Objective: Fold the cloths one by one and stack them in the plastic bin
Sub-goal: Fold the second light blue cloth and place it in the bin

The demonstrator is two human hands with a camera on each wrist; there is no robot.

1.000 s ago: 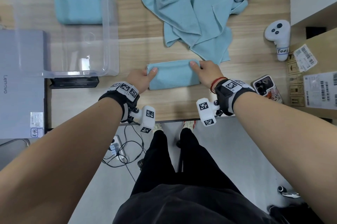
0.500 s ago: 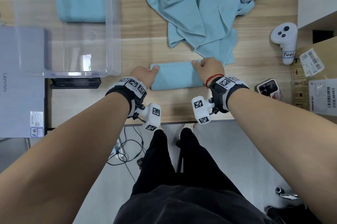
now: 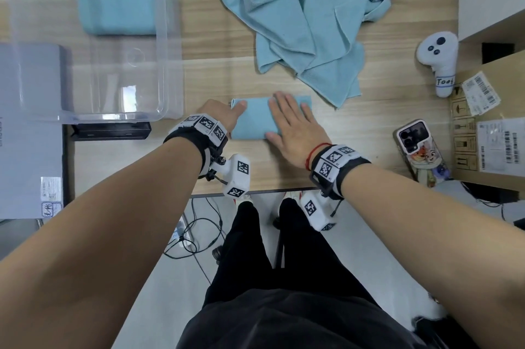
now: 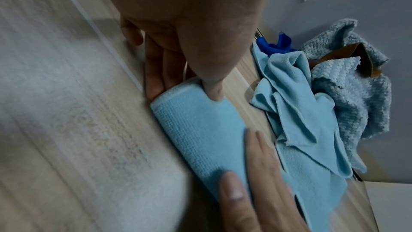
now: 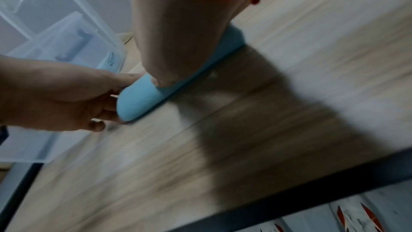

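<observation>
A folded light blue cloth (image 3: 254, 121) lies on the wooden table near its front edge. My left hand (image 3: 237, 108) pinches the cloth's left end, thumb on top and fingers beneath, as the left wrist view shows on the cloth (image 4: 200, 130). My right hand (image 3: 281, 117) lies flat on the cloth's right half, fingers straight and pressing down. The clear plastic bin (image 3: 163, 64) stands at the left, with one folded blue cloth (image 3: 118, 10) inside. In the right wrist view the cloth (image 5: 142, 98) sits under my palm.
A heap of unfolded cloths (image 3: 306, 22), light blue, dark blue and knitted, lies behind the folded one. A white controller (image 3: 437, 61), a phone (image 3: 420, 152) and a cardboard box (image 3: 488, 127) sit at the right. A grey laptop (image 3: 28, 127) lies at the left.
My right hand let go of the cloth's right end, moved left and now lies flat on top of it. My left hand keeps its pinch on the left end.
</observation>
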